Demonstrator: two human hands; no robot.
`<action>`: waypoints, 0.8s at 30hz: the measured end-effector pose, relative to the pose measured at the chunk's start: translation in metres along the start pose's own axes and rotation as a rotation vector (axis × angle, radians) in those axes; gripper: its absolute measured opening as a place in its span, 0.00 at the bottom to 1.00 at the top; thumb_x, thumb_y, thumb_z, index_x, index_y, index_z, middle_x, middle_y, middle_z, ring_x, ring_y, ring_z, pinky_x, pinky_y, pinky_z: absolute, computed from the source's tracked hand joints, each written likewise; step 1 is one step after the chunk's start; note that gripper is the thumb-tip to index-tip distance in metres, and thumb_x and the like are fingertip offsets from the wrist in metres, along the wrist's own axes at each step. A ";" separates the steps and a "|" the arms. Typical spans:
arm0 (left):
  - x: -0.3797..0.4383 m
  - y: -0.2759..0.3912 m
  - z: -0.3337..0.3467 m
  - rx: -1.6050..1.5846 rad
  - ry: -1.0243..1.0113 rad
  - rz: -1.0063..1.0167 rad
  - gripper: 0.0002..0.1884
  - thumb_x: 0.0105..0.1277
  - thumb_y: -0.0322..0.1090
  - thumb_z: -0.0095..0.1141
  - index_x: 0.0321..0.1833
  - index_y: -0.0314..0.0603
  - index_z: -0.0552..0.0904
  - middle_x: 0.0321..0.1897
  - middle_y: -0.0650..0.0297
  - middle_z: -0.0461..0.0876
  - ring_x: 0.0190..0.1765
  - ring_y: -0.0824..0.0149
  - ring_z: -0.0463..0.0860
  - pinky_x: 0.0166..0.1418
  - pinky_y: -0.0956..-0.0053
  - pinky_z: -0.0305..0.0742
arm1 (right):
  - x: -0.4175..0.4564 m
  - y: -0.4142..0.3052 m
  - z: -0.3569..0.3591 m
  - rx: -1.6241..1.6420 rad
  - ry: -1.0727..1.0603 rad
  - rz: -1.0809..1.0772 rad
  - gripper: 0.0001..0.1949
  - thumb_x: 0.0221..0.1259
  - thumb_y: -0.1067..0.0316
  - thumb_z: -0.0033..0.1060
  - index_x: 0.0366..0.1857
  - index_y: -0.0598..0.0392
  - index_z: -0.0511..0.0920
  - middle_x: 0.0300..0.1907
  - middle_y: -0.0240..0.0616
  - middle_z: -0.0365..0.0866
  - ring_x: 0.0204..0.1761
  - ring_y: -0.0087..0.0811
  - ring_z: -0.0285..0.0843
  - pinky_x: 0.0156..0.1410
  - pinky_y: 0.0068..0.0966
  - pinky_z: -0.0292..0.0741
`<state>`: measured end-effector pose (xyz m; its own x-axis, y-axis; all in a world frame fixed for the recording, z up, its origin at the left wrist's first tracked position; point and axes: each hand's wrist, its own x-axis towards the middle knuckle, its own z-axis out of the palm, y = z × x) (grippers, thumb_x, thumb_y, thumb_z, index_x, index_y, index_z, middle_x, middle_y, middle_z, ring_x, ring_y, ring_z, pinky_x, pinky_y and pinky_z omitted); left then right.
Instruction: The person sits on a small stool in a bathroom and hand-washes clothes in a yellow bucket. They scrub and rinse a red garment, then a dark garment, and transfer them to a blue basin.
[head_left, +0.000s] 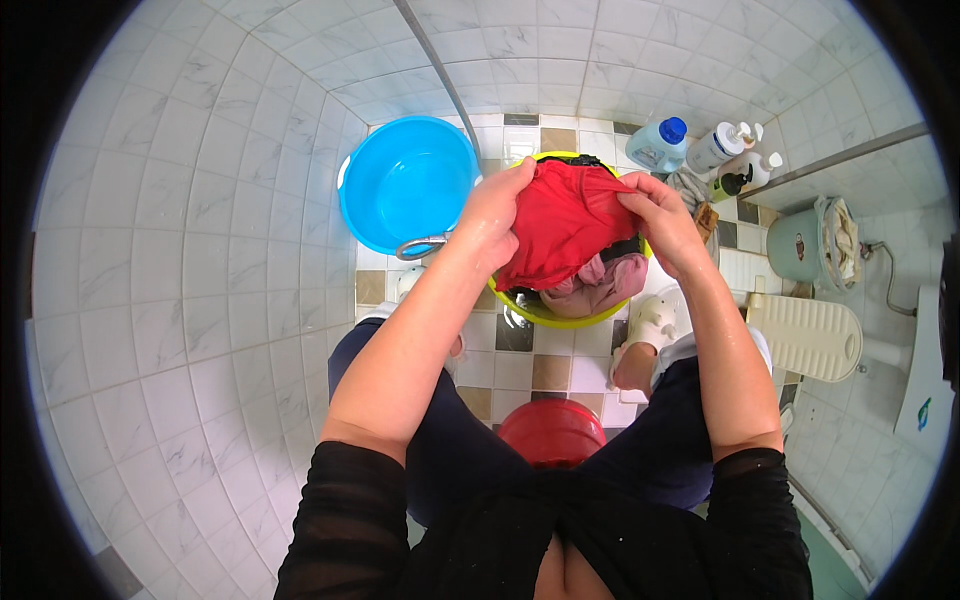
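Observation:
A red cloth garment (574, 217) is stretched between my two hands over a yellow-green basin (559, 321). My left hand (495, 214) grips its left side, thumb on top. At the right, the fingers of my right hand (664, 214) pinch its upper edge. Under the red cloth, a wet pink garment (600, 285) and some black cloth (589, 160) lie in the basin. Just left of my left hand stands a blue basin (405, 184) holding what looks like clear water, with a metal shower head (424, 246) at its near rim.
A blue-capped detergent bottle (656, 146) and several pump bottles (716, 148) stand at the back right. Further right are a lidless-looking bin (802, 244) and a cream ribbed plastic board (806, 336). A red plastic stool or bucket (553, 431) is between my legs. Tiled walls enclose the floor.

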<state>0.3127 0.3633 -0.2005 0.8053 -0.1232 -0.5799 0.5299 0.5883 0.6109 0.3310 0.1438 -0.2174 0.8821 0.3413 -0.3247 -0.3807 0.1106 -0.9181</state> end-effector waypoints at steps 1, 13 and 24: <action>-0.001 0.000 0.001 -0.031 -0.006 -0.004 0.16 0.73 0.41 0.49 0.53 0.34 0.77 0.51 0.56 0.81 0.52 0.63 0.81 0.58 0.66 0.76 | -0.001 -0.001 0.000 0.011 -0.033 -0.025 0.08 0.65 0.72 0.54 0.46 0.58 0.75 0.37 0.30 0.79 0.41 0.18 0.74 0.49 0.16 0.71; -0.001 -0.012 -0.006 1.102 -0.490 0.237 0.16 0.64 0.37 0.61 0.49 0.33 0.80 0.44 0.61 0.81 0.46 0.71 0.79 0.52 0.75 0.74 | -0.010 -0.010 0.007 0.311 -0.216 -0.006 0.08 0.69 0.67 0.54 0.45 0.56 0.78 0.44 0.33 0.82 0.46 0.22 0.79 0.53 0.22 0.76; -0.002 -0.010 0.002 0.604 -0.370 -0.002 0.17 0.72 0.41 0.52 0.53 0.33 0.80 0.45 0.64 0.83 0.47 0.75 0.79 0.54 0.79 0.73 | 0.004 -0.022 -0.040 0.568 0.116 -0.202 0.13 0.73 0.62 0.46 0.53 0.57 0.72 0.52 0.38 0.78 0.56 0.33 0.76 0.63 0.34 0.71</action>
<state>0.3058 0.3557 -0.2043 0.7850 -0.4502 -0.4255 0.5001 0.0551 0.8642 0.3542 0.1049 -0.2076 0.9645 0.1616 -0.2088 -0.2631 0.6538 -0.7095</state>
